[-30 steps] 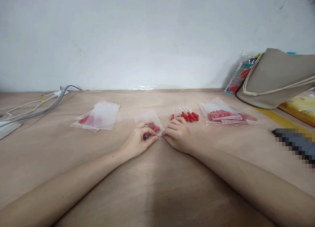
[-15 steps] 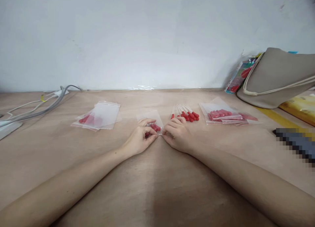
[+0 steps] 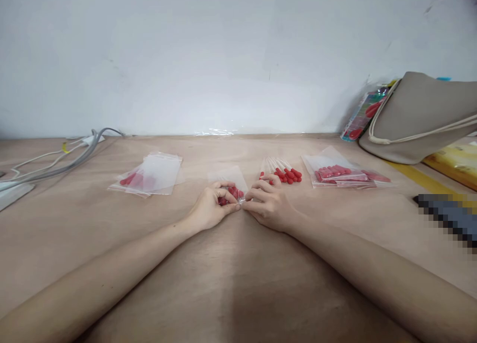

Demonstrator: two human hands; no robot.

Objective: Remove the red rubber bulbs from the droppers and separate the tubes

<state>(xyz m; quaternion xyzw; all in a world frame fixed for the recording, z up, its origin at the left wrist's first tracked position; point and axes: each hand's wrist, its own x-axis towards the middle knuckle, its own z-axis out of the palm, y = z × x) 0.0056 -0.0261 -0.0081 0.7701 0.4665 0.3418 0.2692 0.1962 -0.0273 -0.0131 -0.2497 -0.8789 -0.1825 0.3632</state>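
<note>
Pale wall (image 3: 223, 60) and wooden table (image 3: 194, 283) frame the head view. Left hand (image 3: 215, 204): thumb and fingers pinch the near edge of a clear bag (image 3: 230, 175) of red-headed sticks, lying centrally on the table. Right hand (image 3: 270, 204): fingertips meet the same edge; whether they grip cannot be told. Risk: uneven finger pressure could crease the thin film or leave a gap. Risk: a sideways slip of the right hand could scatter the loose red-headed sticks (image 3: 288, 175) just beyond it.
</note>
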